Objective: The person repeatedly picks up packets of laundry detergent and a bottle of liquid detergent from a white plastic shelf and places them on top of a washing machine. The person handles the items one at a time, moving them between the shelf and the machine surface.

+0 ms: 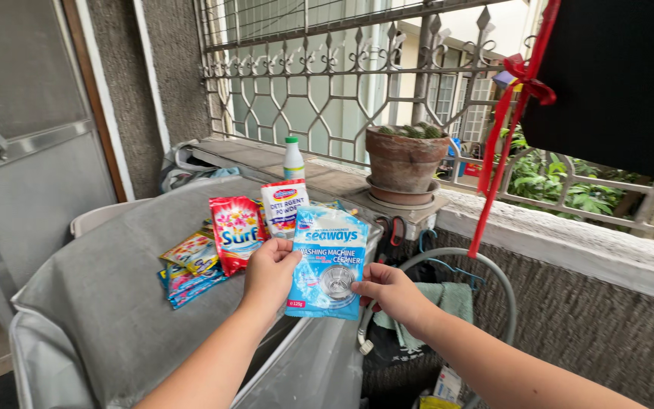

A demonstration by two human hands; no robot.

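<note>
1. My left hand (269, 274) pinches the left edge of a light blue washing machine cleaner sachet (325, 261), thumb on the front and fingers curled behind it.
2. My right hand (389, 292) grips the sachet's lower right edge, thumb pressed on the front near the corner, fingers closed behind.
3. The sachet is upright between both hands, front facing me, held above the near right edge of the grey covered washing machine (107, 303).
4. Just left of my left hand, a red detergent packet (235, 231) stands on the cover, with a white and red detergent powder pouch (282, 206) behind it.
5. Further left lie several small colourful sachets (189, 265), overlapping one another.
6. Beyond, a white bottle with a green cap (293, 158) stands on the ledge.
7. To the far right, a terracotta cactus pot (405, 161) sits by the metal grille (327, 76).
8. Below my right hand a grey hose (486, 269) loops down.
</note>
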